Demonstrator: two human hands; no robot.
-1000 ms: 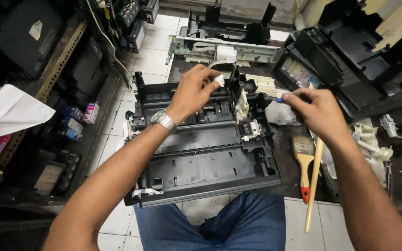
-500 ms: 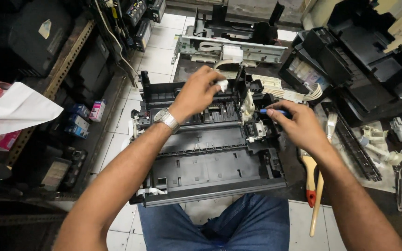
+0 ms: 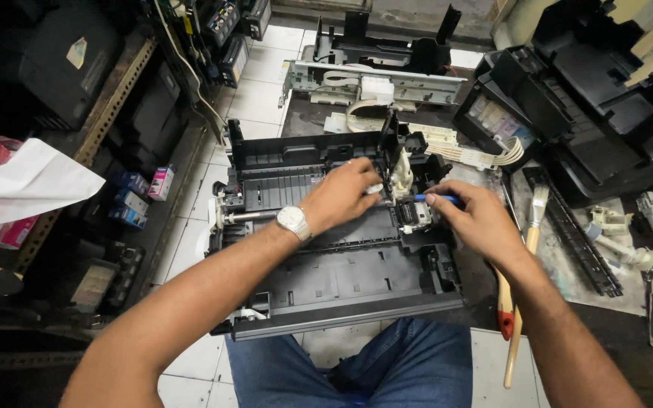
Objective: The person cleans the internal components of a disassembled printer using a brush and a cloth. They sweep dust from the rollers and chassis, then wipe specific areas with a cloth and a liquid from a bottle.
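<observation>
Both hands work inside the opened black printer base (image 3: 341, 279) on my lap: left hand (image 3: 339, 198) pinches a small white part (image 3: 374, 189), right hand (image 3: 478, 221) grips a blue-handled tool (image 3: 436, 199). Small pink box (image 3: 161, 183) sits on the left shelf.

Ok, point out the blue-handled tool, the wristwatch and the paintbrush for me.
blue-handled tool (image 3: 440, 199), head view, on the blue handle just past the right hand's fingertips.
wristwatch (image 3: 293, 222), head view, on the pale dial at the left wrist.
paintbrush (image 3: 538, 201), head view, on the bristles.
</observation>
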